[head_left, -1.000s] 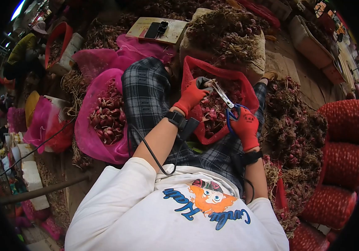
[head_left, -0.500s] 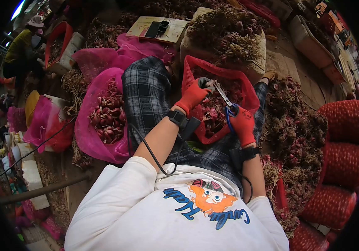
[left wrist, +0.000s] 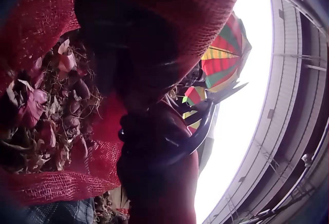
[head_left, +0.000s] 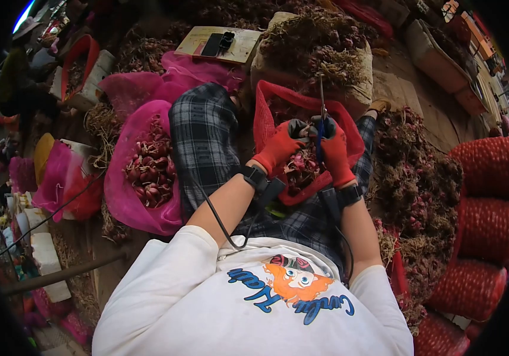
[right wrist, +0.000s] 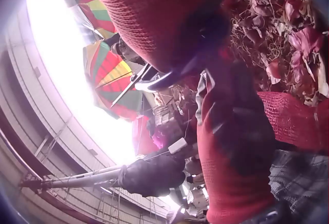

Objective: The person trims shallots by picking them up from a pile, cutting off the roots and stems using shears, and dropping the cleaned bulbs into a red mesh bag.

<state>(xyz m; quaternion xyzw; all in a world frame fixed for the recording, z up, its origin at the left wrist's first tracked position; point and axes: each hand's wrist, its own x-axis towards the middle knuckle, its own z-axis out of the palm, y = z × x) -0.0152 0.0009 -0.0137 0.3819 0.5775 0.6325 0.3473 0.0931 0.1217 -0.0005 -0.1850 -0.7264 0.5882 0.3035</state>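
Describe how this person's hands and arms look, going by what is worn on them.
The left hand and right hand wear red knitted gloves, dark grey at the fingers. Each wrist bears a black strap with a boxy black device and a trailing black cable. The shirt sleeves are white and short.

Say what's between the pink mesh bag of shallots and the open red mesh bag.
The left plaid trouser leg, left forearm partly over it, in the head view.

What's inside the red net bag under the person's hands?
The red net bag holds pinkish papery skins and bulb-like pieces. The left hand and right hand cover some of it from above, and what lies beneath the top layer is hidden.
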